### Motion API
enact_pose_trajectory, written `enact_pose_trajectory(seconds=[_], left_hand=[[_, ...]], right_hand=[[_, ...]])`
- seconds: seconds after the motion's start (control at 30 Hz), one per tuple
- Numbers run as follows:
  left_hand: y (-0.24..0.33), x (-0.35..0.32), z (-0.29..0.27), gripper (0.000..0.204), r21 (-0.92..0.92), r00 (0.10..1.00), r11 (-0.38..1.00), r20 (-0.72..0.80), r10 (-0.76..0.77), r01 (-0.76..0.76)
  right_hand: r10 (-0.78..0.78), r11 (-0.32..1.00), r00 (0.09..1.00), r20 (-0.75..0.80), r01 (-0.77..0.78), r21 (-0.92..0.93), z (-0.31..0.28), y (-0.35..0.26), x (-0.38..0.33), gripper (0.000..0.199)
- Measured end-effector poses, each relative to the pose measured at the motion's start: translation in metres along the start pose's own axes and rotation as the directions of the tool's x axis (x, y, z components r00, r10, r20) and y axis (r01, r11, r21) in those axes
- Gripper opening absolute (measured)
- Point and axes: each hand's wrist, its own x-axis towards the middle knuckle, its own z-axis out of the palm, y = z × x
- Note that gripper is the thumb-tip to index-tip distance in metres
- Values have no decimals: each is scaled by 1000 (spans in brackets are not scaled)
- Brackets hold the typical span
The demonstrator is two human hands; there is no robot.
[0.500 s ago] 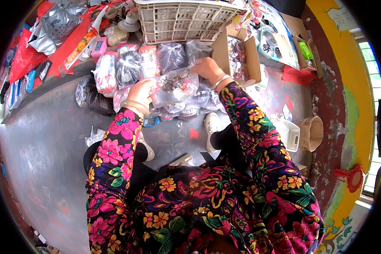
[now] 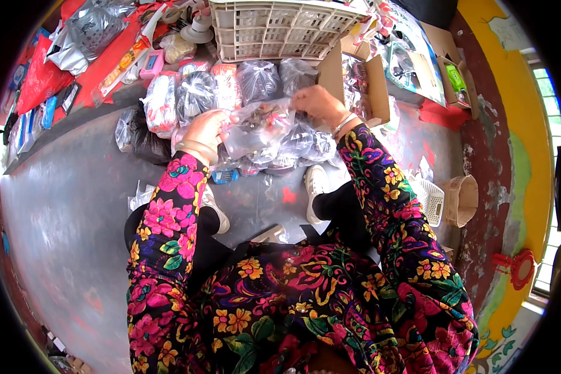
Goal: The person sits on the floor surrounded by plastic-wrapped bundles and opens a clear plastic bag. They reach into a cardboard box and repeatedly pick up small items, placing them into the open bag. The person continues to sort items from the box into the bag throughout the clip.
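Observation:
A clear plastic bag with small dark and reddish pieces inside is stretched between my two hands. My left hand grips its left edge, the fingers closed on the plastic. At the bag's upper right corner, my right hand pinches the film with bent fingers. What the small pieces are I cannot make out. Under and behind the bag lie filled clear bags in a heap. A row of packed bags stands beyond, among them one with dark contents and one with reddish contents.
Behind the packed bags rises a cream plastic crate. An open cardboard box of packets stands to the right. Farther right are a white basket and a brown container. A blue item lies near my left shoe.
My right hand has shifted slightly right, still at the bag's corner. The bag's upper edge has been drawn a little toward it. The left hand stays on the left edge.

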Motion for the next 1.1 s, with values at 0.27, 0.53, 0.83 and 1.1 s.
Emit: enact_pose_trajectory(seconds=[0.27, 0.53, 0.83, 1.1], left_hand=[[1, -1, 4, 14, 84, 996, 993, 35, 79, -82], [8, -47, 11, 10, 790, 770, 350, 227, 596, -503], [-28, -201, 20, 14, 646, 479, 56, 502, 720, -761], [-74, -270, -1, 10, 554, 519, 185, 539, 663, -812]], right_hand=[[-109, 992, 994, -5, 109, -59, -7, 13, 7, 17], [-402, 851, 883, 243, 263, 455, -2, -51, -58, 9], [-420, 863, 907, -16, 405, 302, 29, -46, -200, 17], [-483, 830, 875, -27, 468, 302, 70, -33, -281, 12]])
